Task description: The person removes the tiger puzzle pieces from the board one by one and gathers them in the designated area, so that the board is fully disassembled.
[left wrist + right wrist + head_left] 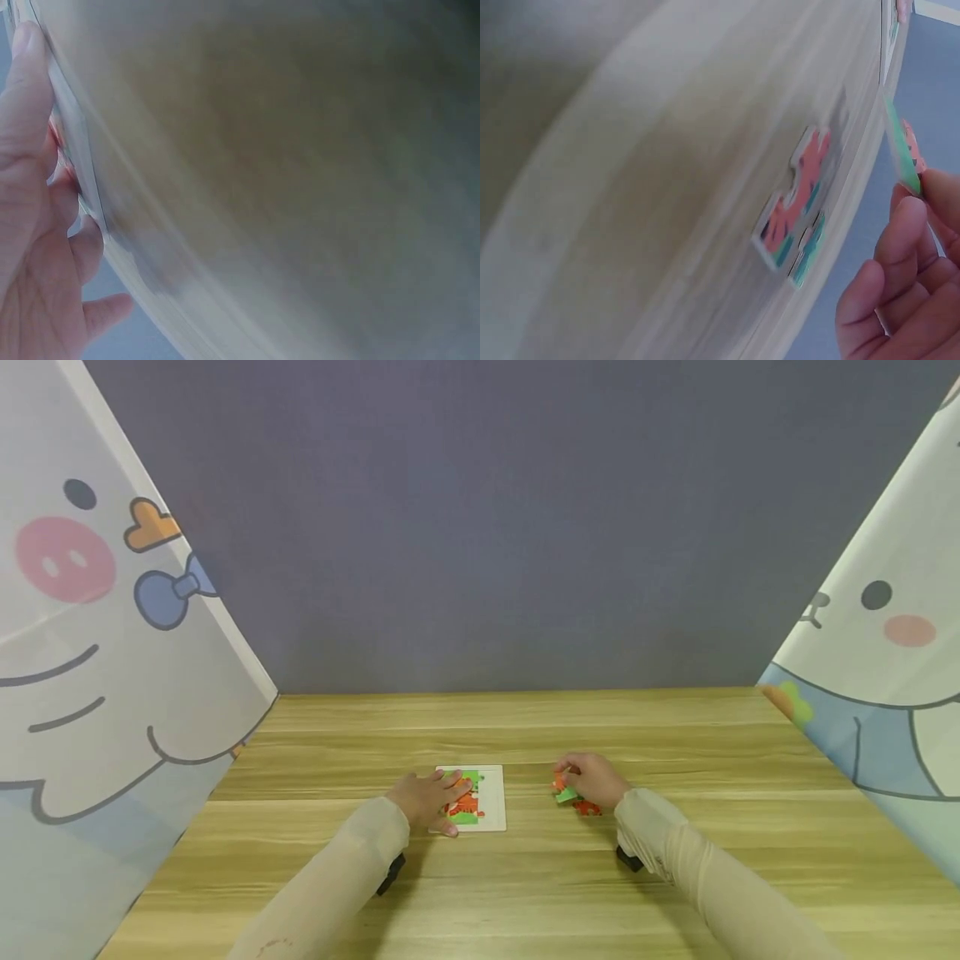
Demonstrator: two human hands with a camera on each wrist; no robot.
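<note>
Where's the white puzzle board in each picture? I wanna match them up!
Head: below the middle, just left of centre; the white puzzle board is partly under the left hand.
Left wrist: on the left, a pale strip seen nearly edge-on.
Right wrist: a thin strip at the top right, cut off.
Shared landmark: the wooden tabletop, in all three.
</note>
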